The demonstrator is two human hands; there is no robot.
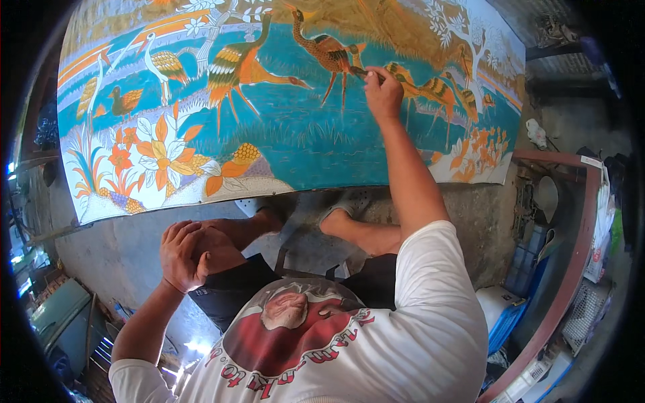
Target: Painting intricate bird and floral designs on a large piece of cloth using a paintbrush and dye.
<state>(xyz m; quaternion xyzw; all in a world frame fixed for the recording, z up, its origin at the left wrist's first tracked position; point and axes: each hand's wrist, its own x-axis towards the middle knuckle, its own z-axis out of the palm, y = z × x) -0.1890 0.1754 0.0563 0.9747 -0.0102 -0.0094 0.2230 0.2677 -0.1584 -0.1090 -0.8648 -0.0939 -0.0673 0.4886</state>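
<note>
My right hand [384,94] is pinched around a short dark paintbrush [360,72], its tip at the painted panel near the tail of a brown bird. Most of the brush is hidden by my fingers. Across the large panel [295,164] run cranes, a duck, trees and flowers, with teal water and orange-gold ground. Some flowers and leaves on it are white with only outlines. My left hand [181,255] rests on my bent left knee [220,245], fingers laid over it and holding nothing.
The panel's near edge hangs above my feet in light clogs [353,201]. At the right stand a reddish-brown frame [584,221], a blue-edged item [514,316] and a perforated grey basket [586,312]. A greenish box [64,312] lies at the lower left.
</note>
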